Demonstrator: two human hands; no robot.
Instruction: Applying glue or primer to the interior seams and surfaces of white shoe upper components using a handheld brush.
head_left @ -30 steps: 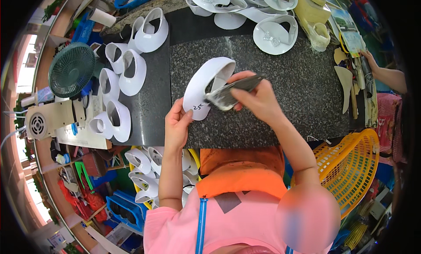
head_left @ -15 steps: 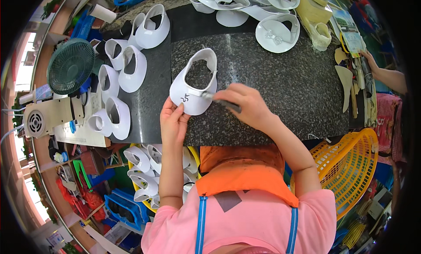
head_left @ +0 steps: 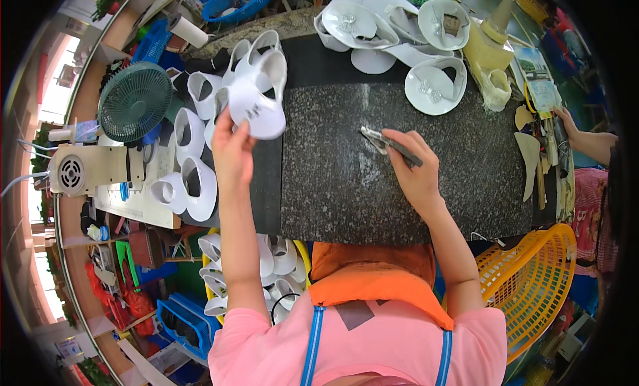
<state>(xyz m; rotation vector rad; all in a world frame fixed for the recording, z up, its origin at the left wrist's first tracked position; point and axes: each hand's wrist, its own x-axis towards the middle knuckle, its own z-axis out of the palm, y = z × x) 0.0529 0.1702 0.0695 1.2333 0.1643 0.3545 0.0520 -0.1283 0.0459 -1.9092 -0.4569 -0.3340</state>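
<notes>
The left hand (head_left: 234, 149) grasped 1 white upper (head_left: 258, 113) over the left side of the surface (head_left: 339, 206), long axis running near to far, broad rounded end nearer. The right hand (head_left: 418, 167) gripped 1 grey-handled tool (head_left: 403, 153), tip pointing far-left; 3 bow-trimmed pieces (head_left: 426, 103) lay beyond.

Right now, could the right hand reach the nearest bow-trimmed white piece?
Probably yes: no object shows between the right hand and that white piece, though the hand holds a dark-handled tool.
</notes>
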